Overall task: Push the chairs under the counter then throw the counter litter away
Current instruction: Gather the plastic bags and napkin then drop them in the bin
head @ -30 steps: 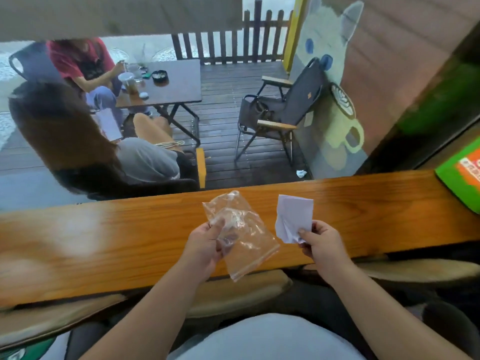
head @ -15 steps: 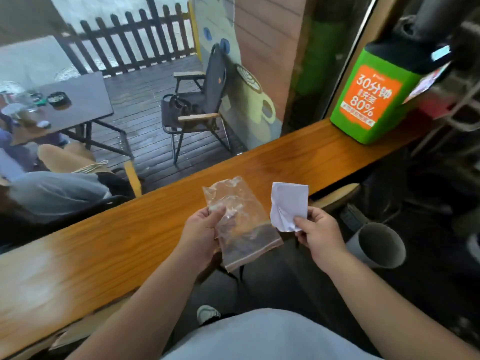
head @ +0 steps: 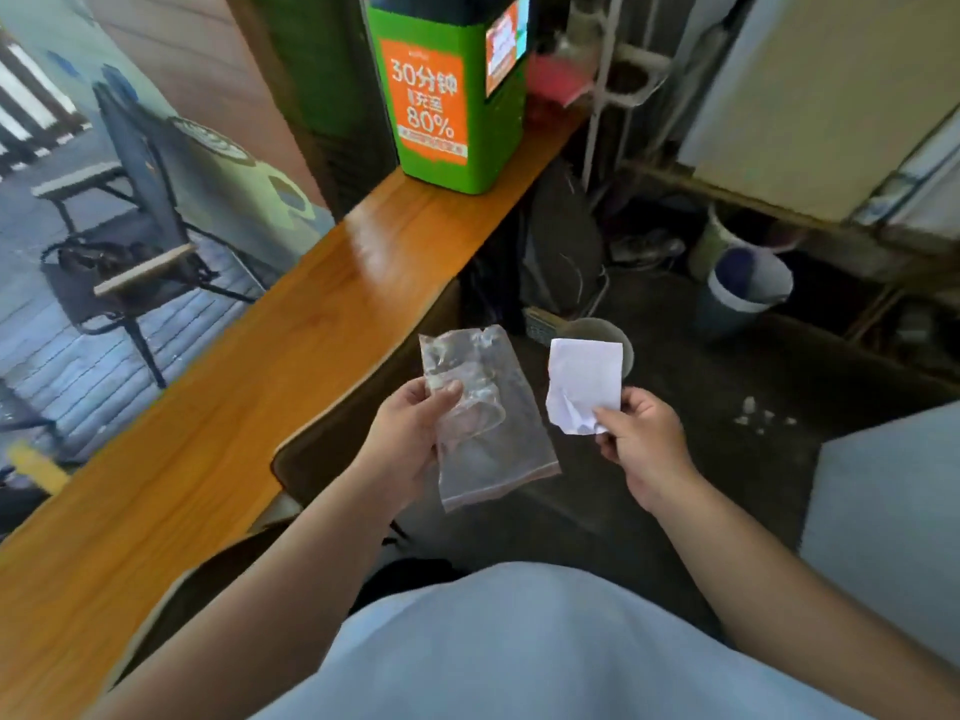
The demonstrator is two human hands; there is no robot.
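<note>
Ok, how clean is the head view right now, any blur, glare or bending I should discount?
Head view: wide-angle bending curves the counter; a bright sheen sits on it near the green box; edges look smeared; the plastic bag in the left hand and paper in the right hand read fairly sharp.

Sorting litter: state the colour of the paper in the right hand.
White paper, head view.

The left hand [head: 410,439] pinches a clear bag [head: 483,418]; the right hand [head: 641,439] pinches a crumpled white paper [head: 584,384]; both are off the bench [head: 291,356], above dark floor; a green box [head: 449,90] stands at the bench's far end; a bin [head: 748,288] sits beyond.
</note>
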